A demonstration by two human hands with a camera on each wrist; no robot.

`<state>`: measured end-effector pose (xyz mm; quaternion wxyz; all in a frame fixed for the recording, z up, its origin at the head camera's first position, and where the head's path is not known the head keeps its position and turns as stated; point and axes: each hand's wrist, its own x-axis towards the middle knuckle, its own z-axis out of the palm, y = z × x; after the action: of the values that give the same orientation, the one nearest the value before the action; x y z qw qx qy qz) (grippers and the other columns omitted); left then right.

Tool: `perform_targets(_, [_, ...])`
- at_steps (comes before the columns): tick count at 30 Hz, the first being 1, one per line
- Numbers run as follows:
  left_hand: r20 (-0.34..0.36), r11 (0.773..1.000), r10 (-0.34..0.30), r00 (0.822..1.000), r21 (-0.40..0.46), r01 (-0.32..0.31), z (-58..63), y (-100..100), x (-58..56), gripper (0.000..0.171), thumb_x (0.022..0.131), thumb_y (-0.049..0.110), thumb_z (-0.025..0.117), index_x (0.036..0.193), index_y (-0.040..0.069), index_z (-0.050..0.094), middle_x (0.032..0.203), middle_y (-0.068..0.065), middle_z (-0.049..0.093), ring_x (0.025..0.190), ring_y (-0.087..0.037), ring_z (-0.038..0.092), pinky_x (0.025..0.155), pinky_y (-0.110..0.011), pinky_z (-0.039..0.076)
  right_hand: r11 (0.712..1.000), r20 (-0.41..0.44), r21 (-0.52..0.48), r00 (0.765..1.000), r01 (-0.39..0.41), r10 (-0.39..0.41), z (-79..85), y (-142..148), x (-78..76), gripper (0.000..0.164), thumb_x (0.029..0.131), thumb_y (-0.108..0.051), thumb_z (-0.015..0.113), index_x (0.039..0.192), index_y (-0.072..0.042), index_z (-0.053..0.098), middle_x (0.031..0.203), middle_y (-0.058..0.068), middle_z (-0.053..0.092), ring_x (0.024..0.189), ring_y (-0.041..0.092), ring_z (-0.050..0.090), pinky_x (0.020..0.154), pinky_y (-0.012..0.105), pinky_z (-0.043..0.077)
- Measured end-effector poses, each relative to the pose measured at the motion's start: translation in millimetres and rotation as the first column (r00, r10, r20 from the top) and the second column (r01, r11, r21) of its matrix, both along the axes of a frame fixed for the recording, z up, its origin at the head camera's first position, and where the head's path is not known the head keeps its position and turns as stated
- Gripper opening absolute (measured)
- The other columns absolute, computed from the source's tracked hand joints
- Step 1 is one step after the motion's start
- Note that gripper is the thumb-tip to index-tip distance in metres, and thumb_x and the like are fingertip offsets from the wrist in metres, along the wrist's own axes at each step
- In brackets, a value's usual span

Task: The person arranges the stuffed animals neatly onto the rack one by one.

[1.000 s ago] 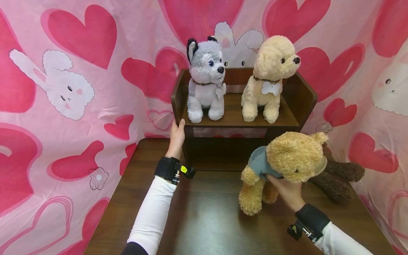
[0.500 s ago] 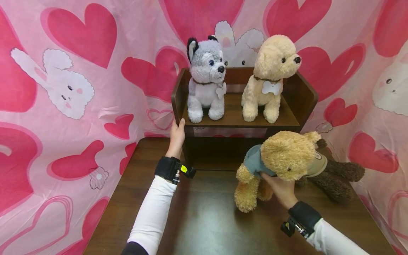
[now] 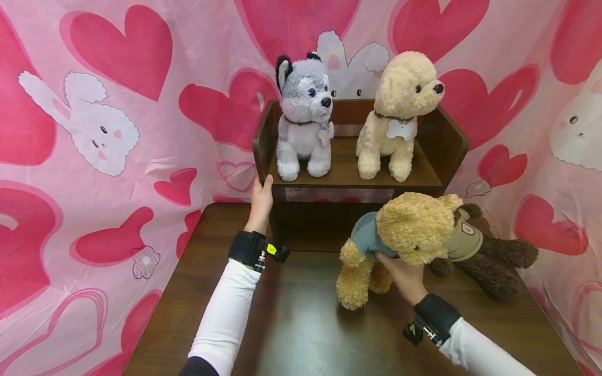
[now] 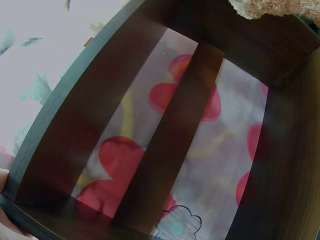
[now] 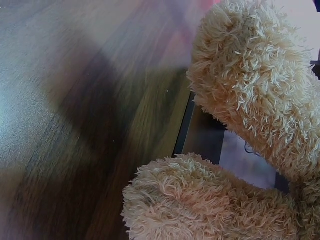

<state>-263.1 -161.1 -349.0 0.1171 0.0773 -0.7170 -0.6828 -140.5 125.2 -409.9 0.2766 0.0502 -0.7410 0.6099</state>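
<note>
Here, the right hand [image 3: 405,279] has its grip clamped on the tan bear [image 3: 396,231], tilted over the table [image 3: 301,318] in front of the shelf [image 3: 345,159]. The left hand [image 3: 261,203] has its grip round the shelf's front left edge. A brown bear [image 3: 500,263] lies just to the right.

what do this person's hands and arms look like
Both sleeves are white, the left partly black. Black bands circle both wrists, each carrying a black device with silvery hardware; a yellow label marks the left one. The left hand and right hand wear no gloves.
</note>
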Motion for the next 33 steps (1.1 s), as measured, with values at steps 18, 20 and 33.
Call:
perform_targets(18, [0.008, 1.0, 0.004, 1.0, -0.01, -0.004, 1.4, 0, 0.8, 0.05, 0.098, 0.023, 0.038, 0.142, 0.004, 0.026, 0.145, -0.013, 0.029, 0.133, -0.022, 0.024, 0.109, -0.036, 0.018, 1.0, -0.068, -0.021, 0.998, -0.001, 0.0, -8.4, -20, -10.1, 0.059, 0.06, 0.016, 0.071, 0.113, 0.013, 0.045, 0.103, -0.024, 0.05, 0.099, -0.007, 0.047, 0.086, 0.011, 0.037])
perform_targets(20, [0.012, 1.0, -0.001, 1.0, -0.008, 0.001, 5.8, 1, 4.2, 0.051, 0.098, 0.022, 0.038, 0.142, 0.003, 0.024, 0.146, -0.013, 0.027, 0.134, -0.022, 0.022, 0.11, -0.036, 0.018, 1.0, -0.082, -0.014, 0.997, 0.002, -0.003, -9.1, -22, -11.2, 0.06, 0.06, 0.016, 0.072, 0.113, 0.015, 0.045, 0.103, -0.024, 0.05, 0.099, -0.007, 0.047, 0.086, 0.011, 0.037])
perform_targets(33, [0.005, 1.0, 0.005, 1.0, -0.013, -0.005, -0.5, -1, -0.3, 0.05, 0.098, 0.024, 0.038, 0.141, 0.004, 0.026, 0.144, -0.013, 0.03, 0.133, -0.022, 0.025, 0.109, -0.036, 0.019, 1.0, -0.086, -0.008, 0.996, -0.003, 0.002, -10.9, -29, -18.3, 0.063, 0.061, 0.013, 0.073, 0.117, 0.013, 0.044, 0.107, -0.023, 0.05, 0.102, -0.006, 0.047, 0.087, 0.012, 0.037])
